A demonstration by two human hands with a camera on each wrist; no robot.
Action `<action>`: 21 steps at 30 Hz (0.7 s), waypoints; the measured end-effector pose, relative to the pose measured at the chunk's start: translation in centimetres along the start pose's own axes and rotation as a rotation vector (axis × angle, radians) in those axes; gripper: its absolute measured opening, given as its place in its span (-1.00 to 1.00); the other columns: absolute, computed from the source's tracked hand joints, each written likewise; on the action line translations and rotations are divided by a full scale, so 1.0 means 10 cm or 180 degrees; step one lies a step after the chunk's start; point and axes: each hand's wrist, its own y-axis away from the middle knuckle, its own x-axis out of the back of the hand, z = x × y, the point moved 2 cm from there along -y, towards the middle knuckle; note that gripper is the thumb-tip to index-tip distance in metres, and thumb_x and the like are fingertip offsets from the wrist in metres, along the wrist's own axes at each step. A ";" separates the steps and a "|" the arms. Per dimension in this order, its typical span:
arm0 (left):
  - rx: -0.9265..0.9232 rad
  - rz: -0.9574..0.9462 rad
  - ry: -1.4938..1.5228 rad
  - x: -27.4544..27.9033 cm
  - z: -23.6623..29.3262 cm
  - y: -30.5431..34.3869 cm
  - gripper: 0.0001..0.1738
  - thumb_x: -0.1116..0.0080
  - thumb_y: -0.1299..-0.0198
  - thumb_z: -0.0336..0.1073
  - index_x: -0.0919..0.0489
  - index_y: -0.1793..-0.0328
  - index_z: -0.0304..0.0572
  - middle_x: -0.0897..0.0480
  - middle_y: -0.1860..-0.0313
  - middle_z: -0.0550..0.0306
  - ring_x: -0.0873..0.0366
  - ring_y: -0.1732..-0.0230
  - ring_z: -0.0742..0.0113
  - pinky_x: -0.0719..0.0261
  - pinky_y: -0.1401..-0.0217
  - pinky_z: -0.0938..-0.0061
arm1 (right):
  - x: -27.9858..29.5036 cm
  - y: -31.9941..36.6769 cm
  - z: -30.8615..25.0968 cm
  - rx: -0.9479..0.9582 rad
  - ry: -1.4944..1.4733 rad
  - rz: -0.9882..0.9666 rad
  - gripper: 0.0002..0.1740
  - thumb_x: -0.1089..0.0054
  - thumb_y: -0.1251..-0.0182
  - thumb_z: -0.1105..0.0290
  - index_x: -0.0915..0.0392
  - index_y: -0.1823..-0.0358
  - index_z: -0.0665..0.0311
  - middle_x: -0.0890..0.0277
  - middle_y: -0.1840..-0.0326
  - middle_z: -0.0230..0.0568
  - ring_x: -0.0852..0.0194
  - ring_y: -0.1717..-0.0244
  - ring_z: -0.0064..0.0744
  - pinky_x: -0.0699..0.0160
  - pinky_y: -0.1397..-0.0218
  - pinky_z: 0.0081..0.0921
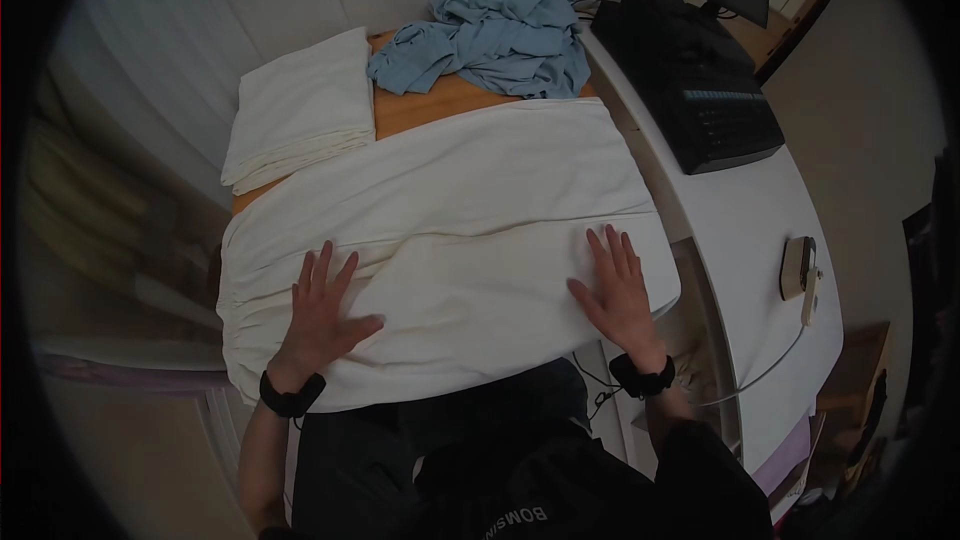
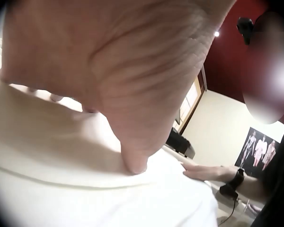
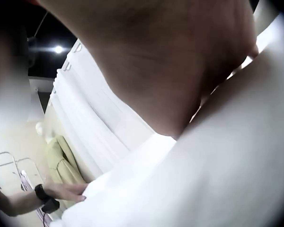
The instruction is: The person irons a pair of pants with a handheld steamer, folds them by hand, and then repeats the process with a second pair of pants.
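Observation:
A large white cloth (image 1: 480,180) lies spread over a wooden board, its left edge gathered in small puckers. Creases run across it between the two hands. On its left part rests my left hand (image 1: 322,315), fingers straight and spread, thumb pointing right. My right hand (image 1: 618,298) lies flat near the cloth's right edge, fingers extended away from the body. In the left wrist view the thumb tip of the left hand (image 2: 132,85) touches the cloth (image 2: 85,189). The right wrist view shows the right hand (image 3: 165,61) low over the cloth (image 3: 180,184). Neither hand grips anything.
Behind the cloth, a folded white stack (image 1: 300,100) and a crumpled blue cloth (image 1: 500,35) sit on the wooden surface (image 1: 405,118). To the right, a white counter (image 1: 740,230) holds a black keyboard machine (image 1: 700,80) and a small device with a cable (image 1: 798,268). White curtains (image 1: 160,60) hang at left.

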 end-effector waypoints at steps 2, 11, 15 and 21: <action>0.0079 -0.0543 -0.0259 -0.18 0.15 -0.24 0.11 -0.31 -0.16 0.37 -0.09 -0.73 0.16 0.29 -0.77 -0.09 0.46 -0.72 -0.35 0.22 -0.61 -0.41 | -0.29 -0.16 0.23 0.0367 0.0930 -0.0475 -0.22 -0.03 -0.54 -0.08 -0.13 -0.64 0.11 0.07 -0.71 0.13 0.22 -0.70 0.30 0.13 -0.63 0.25; -0.0111 -0.0306 -0.0452 -0.72 0.50 -0.43 0.28 -0.05 -0.06 0.68 0.00 -0.75 0.12 0.42 -0.75 -0.22 0.66 -0.68 -0.47 0.56 -0.44 -0.68 | 0.02 -0.44 1.05 -0.0272 0.1201 -0.0616 -0.18 0.00 -0.56 -0.04 -0.03 -0.62 0.35 -0.06 -0.59 0.45 -0.09 -0.56 0.43 -0.32 -0.46 0.16; -0.0222 -0.0092 -0.0181 -0.63 0.48 -0.42 0.19 0.01 -0.16 0.62 -0.06 -0.73 0.05 0.32 -0.76 -0.22 0.50 -0.72 -0.38 0.43 -0.47 -0.68 | -0.05 -0.52 0.99 0.0115 0.1224 -0.0112 -0.17 0.00 -0.57 -0.01 0.03 -0.65 0.31 0.10 -0.67 0.35 0.09 -0.64 0.39 -0.13 -0.53 0.30; 0.0268 0.0309 -0.0659 -0.42 -0.11 -0.42 0.01 0.11 -0.34 0.50 -0.08 -0.72 0.05 0.22 -0.75 -0.21 0.42 -0.72 -0.38 0.35 -0.48 -0.66 | -0.29 -0.66 0.26 0.1212 0.0978 -0.1002 -0.22 0.05 -0.58 -0.02 -0.01 -0.68 0.15 0.14 -0.71 0.19 0.22 -0.70 0.28 0.10 -0.61 0.31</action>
